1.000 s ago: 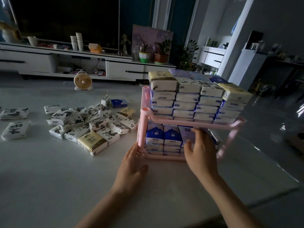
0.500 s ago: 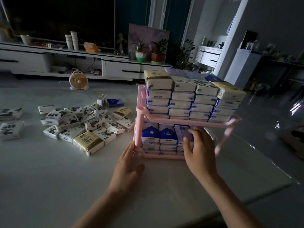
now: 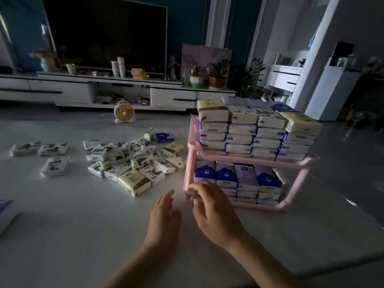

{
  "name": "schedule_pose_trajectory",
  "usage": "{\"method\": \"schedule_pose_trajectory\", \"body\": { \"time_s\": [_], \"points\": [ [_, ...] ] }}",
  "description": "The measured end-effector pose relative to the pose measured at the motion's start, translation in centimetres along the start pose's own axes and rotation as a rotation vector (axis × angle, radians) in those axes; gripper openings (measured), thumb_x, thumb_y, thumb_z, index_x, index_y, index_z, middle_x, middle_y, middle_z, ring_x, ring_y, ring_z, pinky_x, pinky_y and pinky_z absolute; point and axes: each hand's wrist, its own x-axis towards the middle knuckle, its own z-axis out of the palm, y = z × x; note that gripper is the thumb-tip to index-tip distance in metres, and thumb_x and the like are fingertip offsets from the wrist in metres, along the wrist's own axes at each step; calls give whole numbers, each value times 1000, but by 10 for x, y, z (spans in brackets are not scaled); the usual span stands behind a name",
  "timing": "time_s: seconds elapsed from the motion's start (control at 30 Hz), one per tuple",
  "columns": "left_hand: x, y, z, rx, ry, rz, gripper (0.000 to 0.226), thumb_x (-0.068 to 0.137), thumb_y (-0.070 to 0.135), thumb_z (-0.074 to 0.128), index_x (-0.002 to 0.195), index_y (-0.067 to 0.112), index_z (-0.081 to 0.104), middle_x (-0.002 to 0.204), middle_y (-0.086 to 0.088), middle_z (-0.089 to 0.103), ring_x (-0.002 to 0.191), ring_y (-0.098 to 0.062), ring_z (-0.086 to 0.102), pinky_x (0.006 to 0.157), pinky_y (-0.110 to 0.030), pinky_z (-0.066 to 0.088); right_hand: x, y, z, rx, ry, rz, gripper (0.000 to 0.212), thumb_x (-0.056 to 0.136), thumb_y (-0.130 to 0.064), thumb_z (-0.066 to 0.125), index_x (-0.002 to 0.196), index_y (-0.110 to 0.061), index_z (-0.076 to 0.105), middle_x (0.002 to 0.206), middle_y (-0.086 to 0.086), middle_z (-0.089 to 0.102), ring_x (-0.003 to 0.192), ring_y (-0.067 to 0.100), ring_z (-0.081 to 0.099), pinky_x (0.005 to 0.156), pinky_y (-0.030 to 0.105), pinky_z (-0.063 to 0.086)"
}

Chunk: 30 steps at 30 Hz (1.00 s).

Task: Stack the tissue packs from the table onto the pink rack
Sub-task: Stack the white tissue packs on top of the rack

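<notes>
The pink rack (image 3: 189, 163) stands on the white table (image 3: 83, 225), right of centre, with two shelves packed with tissue packs. Its top shelf carries several layers of packs (image 3: 255, 134); blue and purple packs (image 3: 226, 175) fill the lower shelf. A loose pile of tissue packs (image 3: 133, 161) lies to the left of the rack, a gold-and-white pack (image 3: 135, 180) nearest me. My left hand (image 3: 164, 215) hovers flat over the table just left of the rack's front corner, holding nothing. My right hand (image 3: 212, 208) is in front of that corner with loosely bent fingers, empty.
Three more tissue packs (image 3: 41, 154) lie apart at the far left of the table. A blue-edged item (image 3: 5, 213) pokes in at the left edge. Beyond the table are a small fan (image 3: 124, 113) on the floor and a white TV cabinet (image 3: 104, 90).
My right hand has left the lower shelf's packs and swung left to the rack's front left corner. My left hand has come off the rack's base. The view has shifted left.
</notes>
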Motion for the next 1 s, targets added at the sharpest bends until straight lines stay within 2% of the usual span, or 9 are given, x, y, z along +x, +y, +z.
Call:
{"method": "schedule_pose_trajectory", "body": {
  "time_s": [0.07, 0.2, 0.3, 0.4, 0.57, 0.73, 0.83, 0.9, 1.0],
  "points": [
    [-4, -2, -13, 31, -20, -36, 53, 85, -8, 49, 134, 10, 42, 135, -8, 46, 118, -15, 48, 89, -15, 36, -1, -3, 1, 34, -54, 28, 33, 91, -17, 48, 124, -17, 50, 113, 1, 60, 103, 9, 54, 89, 19, 46],
    [-14, 0, -54, 153, -81, -64, 34, 88, 7, 56, 122, 13, 55, 120, -10, 58, 112, -20, 55, 86, -22, 43, -3, -3, 5, 92, -152, 120, 38, 94, -18, 50, 132, -19, 46, 123, 1, 55, 103, -1, 47, 79, -1, 34],
    [-14, 15, -87, 270, -94, -44, 11, 89, 17, 58, 94, 17, 68, 98, -5, 66, 99, -19, 62, 82, -23, 46, -2, -11, 6, 178, -147, 238, 30, 95, -20, 43, 124, -17, 52, 111, -1, 55, 84, -8, 48, 63, 2, 37],
    [-18, 37, -116, 413, -59, -13, 23, 91, 21, 53, 76, 19, 70, 99, -3, 69, 92, -17, 63, 78, -24, 46, -4, -21, 8, 176, -115, 274, 25, 96, -20, 39, 113, -13, 56, 98, 2, 59, 74, -6, 52, 59, 7, 42],
    [-31, 22, -140, 492, 35, 49, 21, 90, 14, 53, 95, 7, 71, 103, -7, 70, 95, -18, 64, 72, -19, 41, -11, -41, 10, 229, -199, 348, 23, 98, -19, 37, 113, -19, 54, 87, -9, 55, 72, -1, 55, 56, 12, 40],
    [-36, -31, -143, 570, 44, 52, 38, 86, 23, 40, 117, 15, 60, 123, -2, 60, 115, -17, 53, 93, -21, 37, -10, -48, 18, 271, -311, 358, 24, 93, -13, 48, 116, -19, 55, 98, -8, 55, 85, 0, 53, 70, 11, 46],
    [-25, -53, -142, 674, 94, 122, 56, 73, 28, 29, 121, 20, 56, 127, 5, 54, 118, -16, 46, 95, -24, 31, 2, -54, 28, 267, -324, 325, 27, 92, -12, 48, 116, -19, 55, 98, -9, 56, 84, -1, 53, 76, 11, 45],
    [-11, -58, -142, 691, 167, 163, 47, 74, 23, 36, 114, 18, 61, 118, 3, 59, 111, -20, 51, 91, -29, 34, 16, -58, 38, 256, -318, 288, 31, 92, -12, 48, 122, -20, 52, 108, -6, 57, 95, 0, 53, 84, 13, 46],
    [15, -56, -136, 668, 264, 248, 29, 65, 8, 57, 91, 18, 66, 89, 0, 69, 78, -20, 65, 68, -33, 48, 46, -64, 55, 241, -299, 246, 47, 92, -7, 47, 136, -19, 37, 132, -1, 48, 119, 6, 45, 98, 16, 40]
  ]
}}
